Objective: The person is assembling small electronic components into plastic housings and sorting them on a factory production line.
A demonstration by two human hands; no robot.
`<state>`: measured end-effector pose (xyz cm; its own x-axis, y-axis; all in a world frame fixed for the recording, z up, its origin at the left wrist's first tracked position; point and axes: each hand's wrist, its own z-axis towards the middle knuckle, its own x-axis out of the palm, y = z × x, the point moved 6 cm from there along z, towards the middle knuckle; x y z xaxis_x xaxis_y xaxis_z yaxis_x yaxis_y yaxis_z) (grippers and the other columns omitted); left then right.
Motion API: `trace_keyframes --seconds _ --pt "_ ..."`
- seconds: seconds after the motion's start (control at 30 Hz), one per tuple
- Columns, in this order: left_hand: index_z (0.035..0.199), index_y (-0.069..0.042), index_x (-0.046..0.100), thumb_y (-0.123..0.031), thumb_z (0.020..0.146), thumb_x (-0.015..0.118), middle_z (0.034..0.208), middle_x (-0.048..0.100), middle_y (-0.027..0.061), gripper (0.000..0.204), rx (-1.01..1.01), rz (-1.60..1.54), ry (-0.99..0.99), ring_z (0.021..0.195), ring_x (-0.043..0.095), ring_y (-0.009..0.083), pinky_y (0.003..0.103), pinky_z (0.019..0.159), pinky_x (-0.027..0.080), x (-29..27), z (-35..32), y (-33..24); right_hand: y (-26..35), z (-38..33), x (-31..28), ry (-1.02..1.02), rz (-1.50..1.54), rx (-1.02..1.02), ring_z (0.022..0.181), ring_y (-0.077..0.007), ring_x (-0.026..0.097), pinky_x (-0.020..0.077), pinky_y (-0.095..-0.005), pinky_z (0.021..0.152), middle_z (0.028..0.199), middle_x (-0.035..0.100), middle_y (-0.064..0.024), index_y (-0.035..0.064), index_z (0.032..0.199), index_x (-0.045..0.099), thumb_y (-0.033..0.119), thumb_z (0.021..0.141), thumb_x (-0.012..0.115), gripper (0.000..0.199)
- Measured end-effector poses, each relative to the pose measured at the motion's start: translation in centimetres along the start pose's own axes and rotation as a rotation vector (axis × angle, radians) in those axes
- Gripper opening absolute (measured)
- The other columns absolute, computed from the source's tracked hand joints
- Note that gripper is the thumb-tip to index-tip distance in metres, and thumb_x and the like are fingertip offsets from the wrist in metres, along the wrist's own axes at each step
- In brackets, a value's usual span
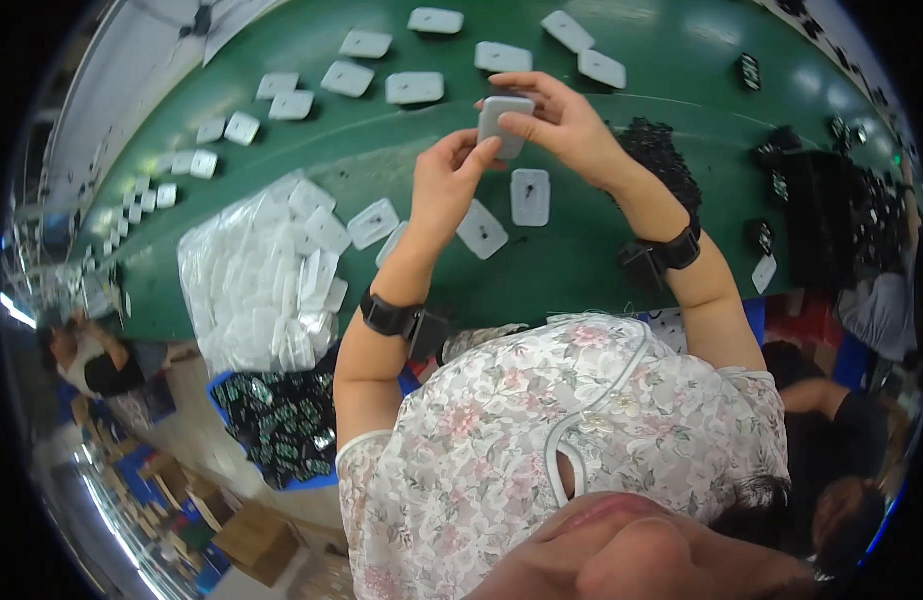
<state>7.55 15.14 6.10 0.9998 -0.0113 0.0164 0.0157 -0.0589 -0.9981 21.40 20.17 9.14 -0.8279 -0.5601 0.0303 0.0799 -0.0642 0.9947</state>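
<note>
Looks like your left grip [451, 172] and right grip [553, 122] are both pinching the white case [507, 107] over the counter [591, 245], and I'd guess it's light, stiff, a bit slippery and maybe scratchable, so hold it by the side edges.

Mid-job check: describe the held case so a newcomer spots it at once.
Find the green table, then the left hand and right hand that meet over it. Between their fingers is the case, pale grey with rounded corners. Both hands grip it, whereas the similar white trays around it lie loose on the table.
</note>
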Motion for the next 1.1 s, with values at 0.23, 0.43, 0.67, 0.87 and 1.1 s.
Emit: trace_keyframes --seconds 0.23,0.43,0.67,0.87,1.1 --pt "0.106 0.007 0.061 -0.021 0.089 0.063 0.088 0.069 0.0096 0.033 0.012 0.12 0.078 0.077 0.064 0.0115 0.022 0.066 0.048 2.7 1.1 -0.4 1.8 -2.3 -2.9 -0.085 -0.218 0.004 0.102 -0.0138 0.057 0.0463 -0.0289 0.09 0.114 0.058 -0.0065 0.0026 0.127 0.048 0.011 0.083 0.069 0.049" --pt "0.116 0.001 0.057 -0.017 0.091 0.06 0.103 0.068 0.0079 0.031 0.135 0.034 0.199 0.088 0.063 0.0141 0.026 0.073 0.049 5.2 1.1 -1.9 5.3 -3.4 -11.0 -0.357 -0.303 -0.211 0.1 -0.0149 0.058 0.0477 -0.0285 0.087 0.108 0.059 -0.0068 0.0028 0.118 0.052 0.005 0.084 0.065 0.037" --pt "0.112 -0.004 0.062 -0.011 0.088 0.06 0.105 0.066 0.0058 0.025 0.14 0.249 0.142 0.09 0.061 0.0139 0.027 0.076 0.048 1.0 -1.4 -0.9 4.9 -0.3 -22.8 -0.172 -0.934 -0.001 0.091 -0.0182 0.06 0.0485 -0.0308 0.078 0.101 0.062 -0.0086 0.0059 0.107 0.061 0.007 0.073 0.072 0.036" --pt "0.11 -0.004 0.062 -0.005 0.086 0.06 0.104 0.063 0.0072 0.024 0.24 0.494 0.049 0.088 0.06 0.0149 0.025 0.071 0.047 -0.7 -4.7 -1.8 -0.5 3.4 -27.1 0.187 -1.057 0.167 0.088 -0.0179 0.061 0.0492 -0.0322 0.079 0.095 0.066 -0.008 0.0036 0.105 0.062 0.012 0.073 0.075 0.036" --pt "0.112 -0.004 0.062 -0.008 0.09 0.057 0.111 0.062 0.0077 0.023 0.142 0.492 -0.028 0.095 0.062 0.017 0.025 0.075 0.046 -3.2 -7.5 -0.2 0.2 3.4 -28.1 0.271 -0.866 0.111 0.09 -0.0163 0.061 0.0489 -0.0313 0.081 0.101 0.068 -0.0083 0.0046 0.111 0.064 0.023 0.081 0.07 0.036"
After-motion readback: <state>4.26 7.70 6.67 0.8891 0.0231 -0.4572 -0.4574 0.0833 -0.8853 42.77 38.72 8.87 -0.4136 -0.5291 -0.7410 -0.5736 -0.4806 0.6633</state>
